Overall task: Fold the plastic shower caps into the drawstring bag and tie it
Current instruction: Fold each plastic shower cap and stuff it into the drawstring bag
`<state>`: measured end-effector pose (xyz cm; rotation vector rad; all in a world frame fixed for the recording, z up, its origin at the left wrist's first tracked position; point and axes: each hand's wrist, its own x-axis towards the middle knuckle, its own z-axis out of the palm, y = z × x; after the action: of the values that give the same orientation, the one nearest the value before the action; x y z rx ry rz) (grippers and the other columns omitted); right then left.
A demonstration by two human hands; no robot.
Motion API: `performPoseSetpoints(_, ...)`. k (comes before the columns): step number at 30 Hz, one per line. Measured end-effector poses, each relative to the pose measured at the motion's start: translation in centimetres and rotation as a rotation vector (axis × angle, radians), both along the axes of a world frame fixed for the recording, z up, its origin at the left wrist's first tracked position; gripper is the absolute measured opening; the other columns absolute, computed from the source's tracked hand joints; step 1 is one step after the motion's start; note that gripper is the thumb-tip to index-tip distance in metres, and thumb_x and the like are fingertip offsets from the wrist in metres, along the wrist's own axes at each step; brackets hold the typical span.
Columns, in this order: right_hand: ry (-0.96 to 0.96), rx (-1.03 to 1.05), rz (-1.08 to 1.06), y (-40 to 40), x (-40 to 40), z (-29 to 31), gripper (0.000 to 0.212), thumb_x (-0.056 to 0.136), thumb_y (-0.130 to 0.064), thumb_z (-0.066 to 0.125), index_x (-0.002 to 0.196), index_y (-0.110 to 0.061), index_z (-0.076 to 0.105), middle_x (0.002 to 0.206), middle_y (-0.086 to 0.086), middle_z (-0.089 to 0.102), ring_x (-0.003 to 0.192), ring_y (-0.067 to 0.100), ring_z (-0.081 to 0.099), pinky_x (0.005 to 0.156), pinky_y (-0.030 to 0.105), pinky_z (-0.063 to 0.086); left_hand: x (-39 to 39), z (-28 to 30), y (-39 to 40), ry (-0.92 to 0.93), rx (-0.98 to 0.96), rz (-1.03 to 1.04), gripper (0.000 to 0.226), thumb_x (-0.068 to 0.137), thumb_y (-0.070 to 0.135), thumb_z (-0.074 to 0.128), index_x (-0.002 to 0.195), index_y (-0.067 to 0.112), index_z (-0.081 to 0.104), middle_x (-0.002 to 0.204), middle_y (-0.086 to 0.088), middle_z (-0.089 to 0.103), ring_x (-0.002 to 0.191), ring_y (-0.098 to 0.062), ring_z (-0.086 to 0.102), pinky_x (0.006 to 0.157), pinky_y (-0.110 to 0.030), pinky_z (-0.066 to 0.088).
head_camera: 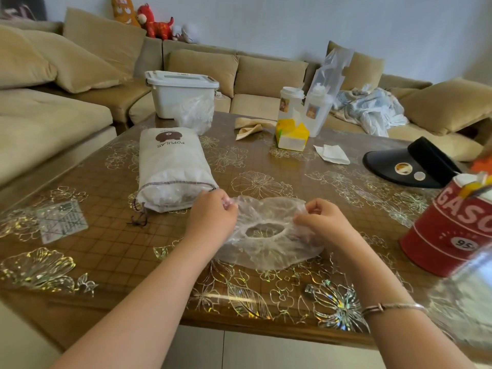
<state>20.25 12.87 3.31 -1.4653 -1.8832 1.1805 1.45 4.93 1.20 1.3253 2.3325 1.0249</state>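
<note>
A clear plastic shower cap (pixel 269 246) lies spread on the table in front of me, its elastic opening facing up. My left hand (pixel 213 217) pinches its far left edge. My right hand (pixel 319 219) pinches its far right edge. Just behind my left hand lies the white drawstring bag (pixel 170 161) with a brown bear print, its mouth open toward me and crumpled plastic showing inside. Its dark cord (pixel 138 214) trails off the left corner. More clear plastic caps (pixel 194 113) are heaped at the far side beside a white box.
The glossy flower-patterned table (pixel 106 249) also carries a white lidded box (pixel 181 94), a yellow carton (pixel 291 137), two cups (pixel 291 101), a tissue (pixel 331 154), a black visor (pixel 410 166), a red tin (pixel 452 230) at the right and a clear packet (pixel 61 221) at the left. A beige sofa surrounds it.
</note>
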Motion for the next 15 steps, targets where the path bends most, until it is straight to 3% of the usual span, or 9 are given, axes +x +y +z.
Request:
performPoseSetpoints(2, 0.083, -0.102, -0.023, 0.0, 0.0, 0.5, 0.022, 0.086, -0.025, 0.070, 0.101, -0.016, 0.057, 0.102, 0.005, 0.066, 0.089, 0.023, 0.063, 0.087, 0.042, 0.053, 0.5, 0.3, 0.1, -0.024, 0.098, -0.005, 0.015, 0.101, 0.024, 0.049, 0.089, 0.015, 0.053, 0.094, -0.003, 0.059, 0.069, -0.009, 0.050, 0.054, -0.022, 0.035)
performPoseSetpoints(4, 0.139, -0.175, -0.036, -0.2, 0.1, 0.8, 0.039, 0.088, -0.044, 0.068, 0.115, -0.018, 0.057, 0.116, 0.003, 0.062, 0.100, 0.023, 0.061, 0.100, 0.043, 0.047, 1.0, 0.5, 0.1, -0.048, 0.182, -0.015, 0.015, 0.102, 0.022, 0.047, 0.090, 0.015, 0.051, 0.090, 0.001, 0.059, 0.072, -0.008, 0.052, 0.055, -0.024, 0.039)
performPoseSetpoints(7, 0.128, -0.152, -0.061, -0.3, -0.1, 0.9, 0.036, 0.095, -0.046, 0.057, 0.104, -0.012, 0.062, 0.116, 0.004, 0.057, 0.089, 0.017, 0.058, 0.090, 0.037, 0.045, 1.5, 0.7, -0.1, -0.031, 0.252, -0.011, 0.012, 0.102, 0.021, 0.047, 0.092, 0.017, 0.051, 0.087, 0.004, 0.059, 0.074, -0.010, 0.056, 0.062, -0.031, 0.048)
performPoseSetpoints(8, 0.153, -0.131, -0.076, -0.4, -0.1, 0.8, 0.035, 0.097, -0.042, 0.056, 0.098, -0.008, 0.063, 0.109, 0.012, 0.063, 0.083, 0.019, 0.059, 0.086, 0.038, 0.047, 1.6, 0.7, -0.1, -0.019, 0.267, -0.015, 0.012, 0.102, 0.020, 0.047, 0.092, 0.017, 0.052, 0.085, 0.004, 0.060, 0.072, -0.011, 0.057, 0.062, -0.033, 0.049)
performPoseSetpoints(9, 0.182, -0.128, -0.101, -0.5, -0.4, 0.5, 0.057, 0.098, -0.038, 0.055, 0.113, 0.012, 0.032, 0.123, 0.008, 0.041, 0.078, 0.022, 0.056, 0.081, 0.039, 0.048, 1.7, 0.7, -0.1, -0.004, 0.278, -0.021, 0.011, 0.103, 0.020, 0.046, 0.093, 0.017, 0.051, 0.084, 0.003, 0.060, 0.070, -0.012, 0.058, 0.061, -0.034, 0.050)
performPoseSetpoints(10, 0.214, -0.082, -0.099, -0.4, -0.5, 0.4, 0.020, 0.098, -0.034, 0.054, 0.092, -0.025, 0.037, 0.091, -0.003, 0.042, 0.075, 0.023, 0.050, 0.074, 0.039, 0.046, 1.8, 0.8, -0.1, 0.014, 0.285, -0.028, 0.011, 0.103, 0.020, 0.046, 0.094, 0.018, 0.051, 0.082, 0.003, 0.061, 0.068, -0.013, 0.059, 0.060, -0.036, 0.051)
performPoseSetpoints(12, 0.175, -0.028, -0.163, -0.1, -0.4, 0.0, 0.021, 0.098, -0.028, 0.053, 0.085, -0.012, 0.057, 0.082, 0.009, 0.048, 0.073, 0.022, 0.048, 0.068, 0.037, 0.043, 1.7, 0.7, -0.1, 0.067, 0.282, -0.038, 0.010, 0.103, 0.020, 0.045, 0.094, 0.018, 0.050, 0.078, 0.002, 0.060, 0.065, -0.015, 0.058, 0.057, -0.037, 0.051)
performPoseSetpoints(15, 0.144, -0.046, -0.216, 0.5, 0.1, 0.0, 0.016, 0.096, -0.021, 0.058, 0.097, -0.005, 0.064, 0.088, 0.014, 0.066, 0.073, 0.023, 0.058, 0.064, 0.034, 0.049, 1.3, 0.4, -0.2, 0.141, 0.267, -0.029, 0.011, 0.103, 0.020, 0.045, 0.095, 0.017, 0.051, 0.072, 0.003, 0.056, 0.058, -0.013, 0.052, 0.049, -0.032, 0.041)
